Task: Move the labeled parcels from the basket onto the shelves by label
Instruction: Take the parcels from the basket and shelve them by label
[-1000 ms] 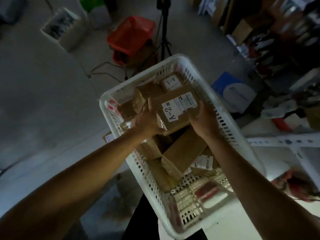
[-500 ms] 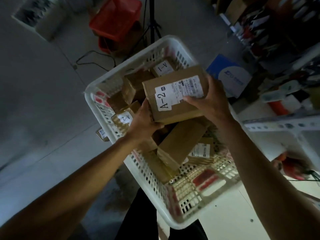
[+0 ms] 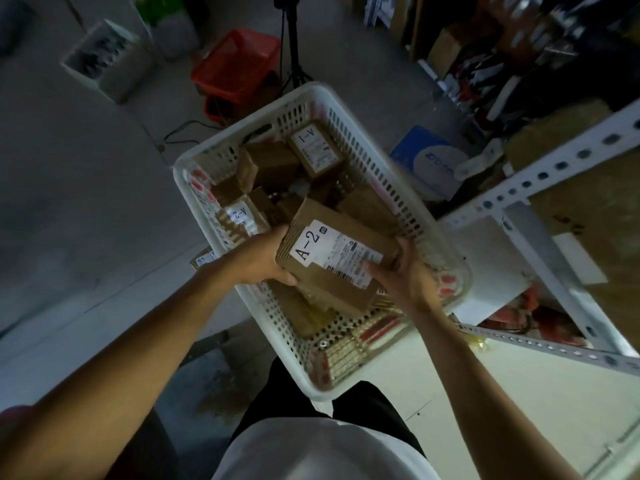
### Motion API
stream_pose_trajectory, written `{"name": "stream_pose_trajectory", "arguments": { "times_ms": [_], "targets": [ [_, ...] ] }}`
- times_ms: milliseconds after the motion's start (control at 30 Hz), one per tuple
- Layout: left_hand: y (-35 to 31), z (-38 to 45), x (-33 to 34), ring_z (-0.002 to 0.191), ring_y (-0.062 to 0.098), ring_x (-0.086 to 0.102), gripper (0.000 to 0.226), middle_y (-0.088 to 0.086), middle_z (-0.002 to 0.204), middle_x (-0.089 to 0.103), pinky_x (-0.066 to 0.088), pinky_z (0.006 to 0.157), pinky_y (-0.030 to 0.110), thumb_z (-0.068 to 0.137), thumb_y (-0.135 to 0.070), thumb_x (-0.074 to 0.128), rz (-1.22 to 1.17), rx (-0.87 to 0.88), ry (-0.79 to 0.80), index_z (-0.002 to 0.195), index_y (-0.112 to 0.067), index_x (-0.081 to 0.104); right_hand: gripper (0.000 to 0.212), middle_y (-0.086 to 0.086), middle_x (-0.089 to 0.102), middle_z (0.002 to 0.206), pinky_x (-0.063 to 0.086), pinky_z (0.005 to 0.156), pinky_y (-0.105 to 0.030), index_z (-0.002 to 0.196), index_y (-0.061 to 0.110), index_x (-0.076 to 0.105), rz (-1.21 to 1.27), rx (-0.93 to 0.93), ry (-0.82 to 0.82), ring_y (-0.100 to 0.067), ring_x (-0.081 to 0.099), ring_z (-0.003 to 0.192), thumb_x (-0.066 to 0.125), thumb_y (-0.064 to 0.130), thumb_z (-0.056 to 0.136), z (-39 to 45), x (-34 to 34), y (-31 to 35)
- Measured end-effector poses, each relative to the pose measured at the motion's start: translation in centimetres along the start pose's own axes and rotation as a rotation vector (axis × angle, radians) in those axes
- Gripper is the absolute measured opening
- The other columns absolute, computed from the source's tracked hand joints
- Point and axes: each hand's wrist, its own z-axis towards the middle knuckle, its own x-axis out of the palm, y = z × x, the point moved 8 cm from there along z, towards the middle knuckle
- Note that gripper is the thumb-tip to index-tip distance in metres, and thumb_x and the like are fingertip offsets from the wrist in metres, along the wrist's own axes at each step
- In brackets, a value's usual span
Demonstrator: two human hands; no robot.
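White basket (image 3: 446,258) held brown boxes, 1 marked A-1 (image 3: 313,147). L hand (image 3: 258,259) & R hand (image 3: 403,277) gripped box marked A-2 (image 3: 332,258).

One basket (image 3: 398,188), three labeled parcels (image 3: 332,258), two hands (image 3: 256,261)

One head-worn wide-angle view, looking steeply down past the wearer's own chest and both forearms, close over the white basket (image 3: 346,98) at frame centre, with the grey floor (image 3: 86,202) falling away at left and a white shelf frame (image 3: 540,178) crowding the right edge.
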Motion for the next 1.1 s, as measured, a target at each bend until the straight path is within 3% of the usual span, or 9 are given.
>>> {"name": "stream_pose_trajectory", "arguments": {
  "times_ms": [100, 200, 433, 500, 600, 700, 833, 1000, 1100],
  "targets": [
    [0.6, -0.8, 1.6, 0.120, 0.017, 0.058, 0.091, -0.002, 0.134, 0.060, 0.049, 0.102, 0.039, 0.072, -0.024, 0.087, -0.023, -0.054, -0.061, 0.146, -0.021, 0.035, 0.061, 0.002, 0.074, 0.111, 0.059, 0.085, -0.044, 0.124, 0.021, 0.051, 0.005, 0.002, 0.041, -0.021, 0.072, 0.099, 0.076, 0.052, 0.078, -0.8, 0.8, -1.6],
    [1.0, -2.5, 2.3, 0.118, 0.019, 0.059, 0.092, 0.003, 0.131, 0.060, 0.050, 0.100, 0.040, 0.078, -0.028, 0.082, -0.144, -0.100, -0.310, 0.151, -0.014, 0.028, 0.060, -0.003, 0.072, 0.110, 0.057, 0.084, -0.041, 0.121, 0.015, 0.054, -0.073, 0.003, 0.088, -0.026, 0.070, 0.098, 0.075, 0.054, 0.080, -1.0, 1.0, -2.4],
    [-1.8, -6.2, 10.1, 0.115, 0.008, 0.055, 0.090, -0.012, 0.126, 0.052, 0.043, 0.075, 0.001, 0.088, -0.020, 0.073, -0.432, -0.144, -0.382, 0.154, -0.026, 0.012, 0.071, 0.010, 0.055, 0.103, 0.043, 0.080, -0.031, 0.120, 0.016, 0.042, -0.135, -0.085, 0.281, -0.024, 0.060, 0.108, 0.085, 0.049, 0.073, -2.6, 3.3, -2.6],
    [-2.2, -6.7, 11.7, 0.120, 0.007, 0.050, 0.111, -0.010, 0.135, 0.045, 0.050, 0.089, 0.009, 0.076, -0.013, 0.084, -0.457, -0.104, -0.355, 0.152, -0.032, 0.006, 0.113, 0.008, 0.049, 0.127, 0.044, 0.098, -0.036, 0.147, 0.020, 0.026, -0.137, -0.124, 0.354, -0.019, 0.049, 0.123, 0.089, 0.057, 0.061, -3.1, 4.2, -3.0],
    [-2.4, -7.9, 13.4, 0.127, 0.022, 0.054, 0.120, -0.002, 0.146, 0.039, 0.056, 0.085, 0.059, 0.063, -0.019, 0.092, -0.392, -0.075, -0.343, 0.147, -0.050, 0.013, 0.141, -0.001, 0.041, 0.144, 0.043, 0.108, -0.050, 0.152, 0.038, 0.015, -0.162, -0.132, 0.418, -0.024, 0.043, 0.132, 0.081, 0.084, 0.036, -3.2, 5.2, -4.5],
    [-2.6, -9.3, 14.0, 0.138, 0.028, 0.044, 0.126, 0.009, 0.157, 0.032, 0.044, 0.106, 0.049, 0.067, -0.029, 0.091, -0.407, -0.176, -0.347, 0.156, -0.034, 0.003, 0.150, -0.001, 0.036, 0.149, 0.040, 0.110, -0.051, 0.153, 0.040, 0.009, -0.161, -0.148, 0.481, -0.027, 0.037, 0.137, 0.078, 0.086, 0.028, -3.2, 5.7, -5.3],
    [-3.6, -11.0, 13.8, 0.123, -0.001, 0.046, 0.133, -0.013, 0.140, 0.045, 0.041, 0.091, 0.002, 0.063, -0.015, 0.092, -0.325, -0.098, -0.487, 0.158, -0.025, 0.000, 0.146, 0.000, 0.042, 0.153, 0.042, 0.109, -0.044, 0.156, 0.037, -0.003, -0.129, -0.230, 0.510, -0.024, 0.040, 0.138, 0.092, 0.060, 0.048, -5.4, 4.1, -3.6],
    [-5.8, -12.5, 13.2, 0.124, 0.004, 0.044, 0.128, -0.004, 0.144, 0.050, 0.041, 0.102, 0.027, 0.068, -0.012, 0.088, -0.277, -0.067, -0.511, 0.157, -0.036, -0.002, 0.142, 0.028, 0.039, 0.137, 0.039, 0.112, -0.039, 0.153, 0.044, -0.006, 0.082, -0.298, 0.422, -0.005, 0.036, 0.130, 0.097, 0.031, 0.057, -8.2, 1.8, -2.8],
    [-6.7, -13.0, 12.5, 0.134, 0.012, 0.042, 0.129, -0.003, 0.154, 0.040, 0.038, 0.112, 0.041, 0.070, -0.018, 0.087, -0.223, -0.042, -0.447, 0.155, -0.041, -0.006, 0.142, 0.016, 0.029, 0.148, 0.024, 0.112, -0.029, 0.156, 0.030, -0.011, 0.099, -0.318, 0.321, -0.004, 0.024, 0.133, 0.095, 0.023, 0.061, -9.7, 0.4, -2.5]
  ]
}}
